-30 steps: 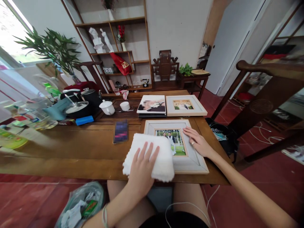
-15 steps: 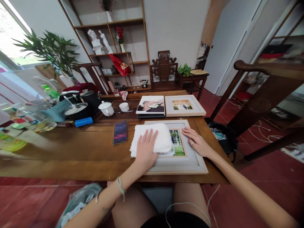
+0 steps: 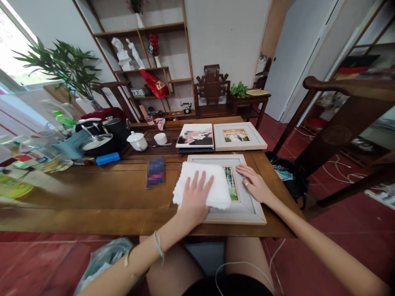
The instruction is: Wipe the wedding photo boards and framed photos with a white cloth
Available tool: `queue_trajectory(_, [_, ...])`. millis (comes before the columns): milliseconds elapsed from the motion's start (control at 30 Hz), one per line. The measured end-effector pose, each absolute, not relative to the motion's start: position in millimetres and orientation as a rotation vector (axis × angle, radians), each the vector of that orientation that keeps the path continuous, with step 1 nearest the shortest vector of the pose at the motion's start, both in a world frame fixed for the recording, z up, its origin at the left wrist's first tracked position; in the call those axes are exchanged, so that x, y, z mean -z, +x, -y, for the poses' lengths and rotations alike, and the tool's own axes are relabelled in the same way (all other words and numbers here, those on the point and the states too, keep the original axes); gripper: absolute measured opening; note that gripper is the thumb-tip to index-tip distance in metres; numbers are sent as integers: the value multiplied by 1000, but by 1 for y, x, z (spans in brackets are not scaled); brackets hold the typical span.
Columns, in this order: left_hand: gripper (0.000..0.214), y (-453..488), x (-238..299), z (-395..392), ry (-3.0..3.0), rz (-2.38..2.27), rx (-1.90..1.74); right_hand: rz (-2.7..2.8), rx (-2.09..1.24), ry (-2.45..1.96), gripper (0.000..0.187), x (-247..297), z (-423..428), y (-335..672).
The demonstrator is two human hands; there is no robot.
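Observation:
My left hand [image 3: 196,199] lies flat with spread fingers on a folded white cloth [image 3: 182,181], pressing it onto a picture frame. The cloth covers the left and middle of the frame and much of its photo. The picture frame [image 3: 237,216] is pale with a wide light mount and lies flat near the table's front edge. A strip of the photo [image 3: 233,185] with green grass shows right of the cloth. My right hand [image 3: 255,183], a ring on one finger, rests with fingers stretched out on the frame's right side.
Behind the frame lie another framed photo [image 3: 240,146] and a white-edged picture panel [image 3: 195,137]. A dark pixelated object [image 3: 156,172] lies on the wooden table [image 3: 123,193] at left. Farther back stand a lidded white cup [image 3: 137,142], a small bowl [image 3: 160,139] and a black pot [image 3: 98,144].
My left hand has slid the white cloth a little to the right and nearer to me across the frame, covering more of the photo. My right hand stays on the frame's right side.

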State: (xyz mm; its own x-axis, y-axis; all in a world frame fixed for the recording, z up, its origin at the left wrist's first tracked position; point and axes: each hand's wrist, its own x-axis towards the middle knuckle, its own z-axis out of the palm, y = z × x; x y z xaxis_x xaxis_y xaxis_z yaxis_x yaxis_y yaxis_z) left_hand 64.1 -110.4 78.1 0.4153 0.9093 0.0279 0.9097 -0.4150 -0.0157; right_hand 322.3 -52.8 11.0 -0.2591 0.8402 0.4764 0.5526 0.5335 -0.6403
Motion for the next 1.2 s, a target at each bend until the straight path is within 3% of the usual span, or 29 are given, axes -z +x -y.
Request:
queue_trajectory(167, [91, 57, -77, 179, -2635, 1628, 49, 1947, -455, -1126, 51, -13, 53, 322])
queue_trajectory(300, [93, 53, -79, 186, -2664, 1591, 55, 1954, -459, -1127, 50, -13, 53, 323])
queue_trajectory(833, [86, 95, -77, 18, -2482, 1615, 250, 2031, -381, -1071, 46, -8, 49, 327])
queue_trajectory(1000, [81, 105, -75, 39, -2559, 1577, 85, 2005, -387, -1078, 44, -10, 49, 327])
queue_trajectory(1200, [78, 102, -88, 116, -2660, 1545, -177, 1970, -410, -1095, 46, -12, 51, 326])
